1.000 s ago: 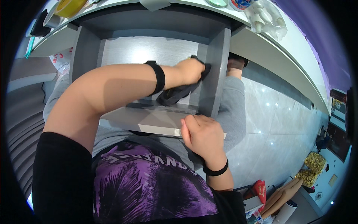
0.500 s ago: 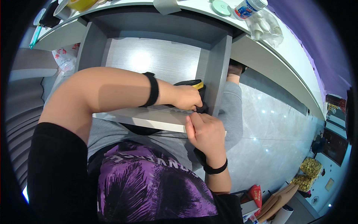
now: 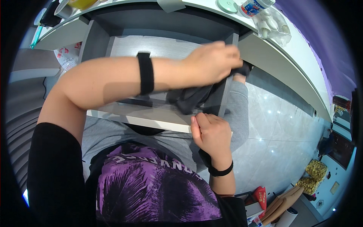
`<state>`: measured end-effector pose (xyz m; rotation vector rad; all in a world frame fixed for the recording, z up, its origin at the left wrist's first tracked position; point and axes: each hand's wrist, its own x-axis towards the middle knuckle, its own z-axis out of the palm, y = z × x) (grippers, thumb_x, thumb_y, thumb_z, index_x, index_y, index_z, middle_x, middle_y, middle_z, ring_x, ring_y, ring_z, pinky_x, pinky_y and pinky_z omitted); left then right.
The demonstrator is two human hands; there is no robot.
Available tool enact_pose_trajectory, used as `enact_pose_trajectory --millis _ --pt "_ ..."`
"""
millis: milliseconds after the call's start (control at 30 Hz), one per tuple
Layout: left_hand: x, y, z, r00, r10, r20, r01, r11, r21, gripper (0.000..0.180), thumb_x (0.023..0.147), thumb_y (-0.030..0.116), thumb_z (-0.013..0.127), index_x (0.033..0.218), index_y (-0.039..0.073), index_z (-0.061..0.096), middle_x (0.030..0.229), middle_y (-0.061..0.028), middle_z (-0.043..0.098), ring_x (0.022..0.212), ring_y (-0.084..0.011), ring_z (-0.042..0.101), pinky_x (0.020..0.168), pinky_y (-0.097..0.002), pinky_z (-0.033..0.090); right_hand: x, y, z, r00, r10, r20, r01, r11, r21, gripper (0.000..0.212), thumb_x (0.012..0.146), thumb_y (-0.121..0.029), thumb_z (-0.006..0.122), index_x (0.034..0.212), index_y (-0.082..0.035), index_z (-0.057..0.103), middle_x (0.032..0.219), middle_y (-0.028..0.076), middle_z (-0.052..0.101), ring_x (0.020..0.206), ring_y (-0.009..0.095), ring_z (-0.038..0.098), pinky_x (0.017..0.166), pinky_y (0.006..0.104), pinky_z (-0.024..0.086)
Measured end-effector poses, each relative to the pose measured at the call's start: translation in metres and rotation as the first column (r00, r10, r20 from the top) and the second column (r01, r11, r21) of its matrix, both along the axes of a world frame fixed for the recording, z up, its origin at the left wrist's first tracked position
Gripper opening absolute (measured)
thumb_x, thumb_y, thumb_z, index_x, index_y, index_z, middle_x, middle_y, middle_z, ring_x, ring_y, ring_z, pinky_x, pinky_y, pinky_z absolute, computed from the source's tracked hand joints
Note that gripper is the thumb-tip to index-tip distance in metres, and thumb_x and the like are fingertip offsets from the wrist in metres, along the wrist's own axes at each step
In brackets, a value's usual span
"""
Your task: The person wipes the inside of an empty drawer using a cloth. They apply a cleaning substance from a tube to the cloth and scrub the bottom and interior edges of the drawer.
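Observation:
A grey-walled drawer is pulled out over my lap. My left hand is raised above its right wall, fingers curled and smeared by motion. From under that hand a piece of black cloth runs down into the drawer's near right corner. The hand seems closed on the cloth's upper end, though the grip itself is hidden. My right hand is closed over the right end of the drawer's front edge, thumb on the near side. My left forearm covers part of the drawer's pale bottom.
On the white tabletop behind the drawer stand a white jar, a round pale green lid and a clear bag of white items. My grey-trousered leg is right of the drawer. A white plastic bag hangs at left.
My left hand has risen from the drawer's near right corner, moving up and right over the side wall. The black cloth is now stretched out behind it. My right hand has stayed put.

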<state>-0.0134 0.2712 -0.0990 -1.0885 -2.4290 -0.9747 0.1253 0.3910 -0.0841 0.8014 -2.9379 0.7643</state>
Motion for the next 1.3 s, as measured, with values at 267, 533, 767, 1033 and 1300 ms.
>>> enact_pose_trajectory --millis 267,533,767,1033,1300 --pt "-0.091 0.019 -0.008 0.859 0.006 -0.511 -0.261 0.865 -0.428 0.023 0.070 0.013 0.063 0.093 0.011 0.065 0.091 0.0006 0.060 0.082 -0.0240 0.059 0.062 -0.0301 0.054 0.000 -0.002 0.004 1.000 -0.015 0.013 0.015 1.000 -0.013 0.023 0.079 -0.017 0.058 0.061 -0.008 0.047 0.053 0.005 0.048 0.049 0.021 0.051 0.047 0.0332 0.042" --pt "-0.071 0.026 -0.022 0.921 -0.080 -0.382 -0.133 0.855 -0.501 0.012 0.069 0.010 0.059 0.080 0.006 0.061 0.082 -0.0026 0.059 0.082 -0.0184 0.056 0.066 -0.0245 0.051 -0.002 -0.005 0.000 1.000 0.010 0.022 -0.009 1.000 -0.020 0.022 0.079 -0.017 0.057 0.062 -0.008 0.048 0.054 0.005 0.049 0.050 0.021 0.051 0.047 0.0332 0.042" --pt "0.012 0.011 -0.017 0.861 -0.489 -0.141 0.450 0.861 -0.238 0.008 0.068 0.011 0.057 0.070 0.004 0.061 0.076 -0.0060 0.059 0.077 -0.0211 0.060 0.060 -0.0307 0.053 0.004 0.004 -0.002 0.983 0.135 -0.127 -0.147 0.985 -0.088 0.014 0.074 -0.013 0.062 0.066 -0.006 0.053 0.061 0.006 0.055 0.053 0.022 0.053 0.050 0.0331 0.043" --pt "0.048 0.003 -0.022 0.698 -0.681 0.221 0.704 0.710 -0.037 0.019 0.074 0.013 0.054 0.091 0.005 0.059 0.086 -0.0038 0.053 0.079 -0.0200 0.054 0.064 -0.0279 0.050 0.006 0.008 0.001 0.984 0.131 -0.119 -0.154 0.964 -0.218 0.009 0.069 -0.007 0.063 0.076 -0.002 0.061 0.069 0.008 0.061 0.058 0.022 0.058 0.053 0.0300 0.045" --pt "-0.026 0.009 -0.025 0.946 -0.150 -0.288 0.036 0.930 -0.365 0.018 0.072 0.014 0.056 0.088 0.005 0.058 0.083 -0.0030 0.052 0.067 -0.0201 0.054 0.047 -0.0300 0.049 0.001 0.005 -0.001 0.993 0.072 -0.098 -0.088 0.981 -0.175 0.017 0.069 -0.011 0.064 0.061 -0.007 0.050 0.059 0.003 0.050 0.050 0.020 0.050 0.046 0.0316 0.039"
